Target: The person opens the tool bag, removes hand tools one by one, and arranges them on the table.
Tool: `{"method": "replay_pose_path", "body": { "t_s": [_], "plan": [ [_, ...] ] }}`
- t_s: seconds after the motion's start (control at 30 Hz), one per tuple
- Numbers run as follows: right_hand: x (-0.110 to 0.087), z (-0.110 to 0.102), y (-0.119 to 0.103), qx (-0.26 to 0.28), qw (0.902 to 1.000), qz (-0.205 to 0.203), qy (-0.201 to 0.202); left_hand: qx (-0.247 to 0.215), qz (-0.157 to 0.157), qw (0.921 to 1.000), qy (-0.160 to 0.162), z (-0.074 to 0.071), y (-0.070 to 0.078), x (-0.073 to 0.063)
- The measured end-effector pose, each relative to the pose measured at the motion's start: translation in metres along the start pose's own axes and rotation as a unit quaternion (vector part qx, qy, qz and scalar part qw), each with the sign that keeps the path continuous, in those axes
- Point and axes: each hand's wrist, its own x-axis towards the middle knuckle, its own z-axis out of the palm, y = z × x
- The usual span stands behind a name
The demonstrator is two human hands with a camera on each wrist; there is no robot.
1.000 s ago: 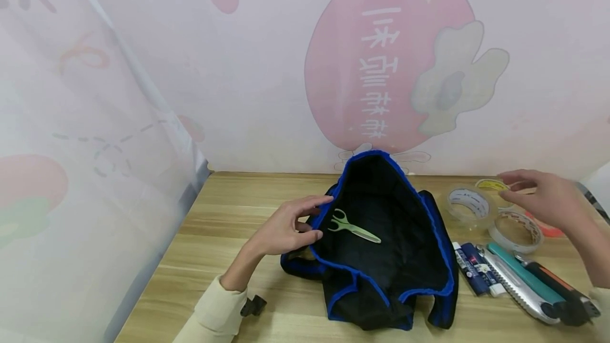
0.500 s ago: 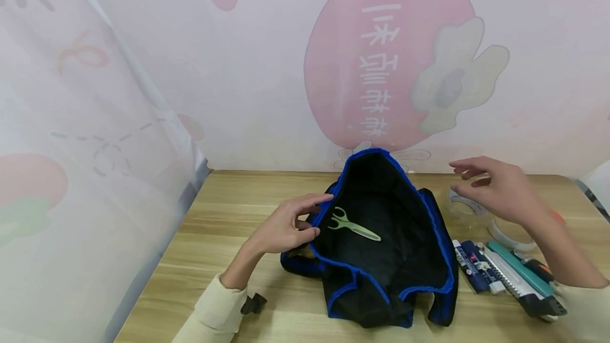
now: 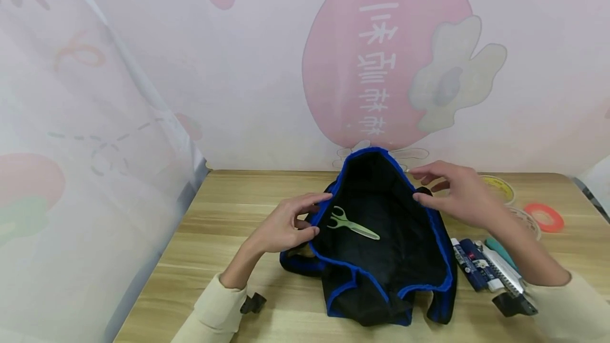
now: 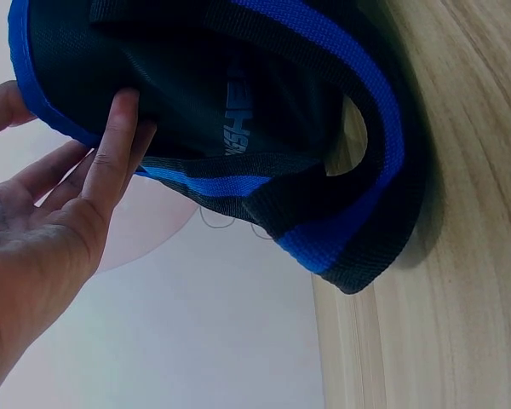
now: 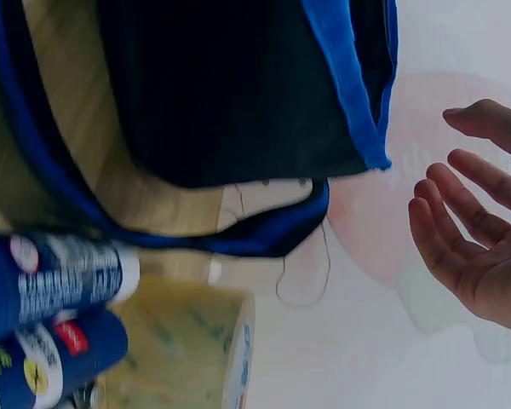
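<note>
A black cloth bag (image 3: 391,258) with blue trim and straps lies with its mouth wide open on the wooden table. Green scissors (image 3: 357,227) rest inside it. My left hand (image 3: 288,226) holds the bag's left rim, and in the left wrist view some of its fingers (image 4: 111,158) lie along the outside. At the right rim hovers my right hand (image 3: 457,195), its fingers loosely bent with nothing between them; the right wrist view shows it apart from the rim.
Right of the bag lie blue glue sticks (image 3: 469,266), a silver utility knife (image 3: 502,269) and a teal tool (image 3: 500,250). Behind my right forearm are a yellow tape roll (image 3: 502,187) and an orange-red ring (image 3: 556,223). A clear tape roll (image 5: 175,341) stands near the glue sticks.
My right hand has swept left from over the tape rolls to the bag's right rim, uncovering the yellow and orange-red rolls. The left hand, bag and scissors have stayed put.
</note>
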Motion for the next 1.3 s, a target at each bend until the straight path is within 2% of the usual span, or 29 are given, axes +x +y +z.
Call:
{"method": "replay_pose_path", "body": {
  "t_s": [0.37,0.93,1.3],
  "plan": [
    [0.019,0.036,-0.020,0.021,0.9972,-0.020,-0.069,-0.004,-0.003,1.0000,0.003,0.000,0.000,-0.002],
    [0.044,0.098,-0.015,0.038,0.9884,-0.037,-0.143,-0.007,0.003,0.9999,0.010,0.000,0.000,0.000],
    [0.046,0.131,-0.007,0.054,0.9825,-0.004,-0.179,-0.007,0.004,1.0000,0.005,0.000,-0.001,-0.001]
  ]
}}
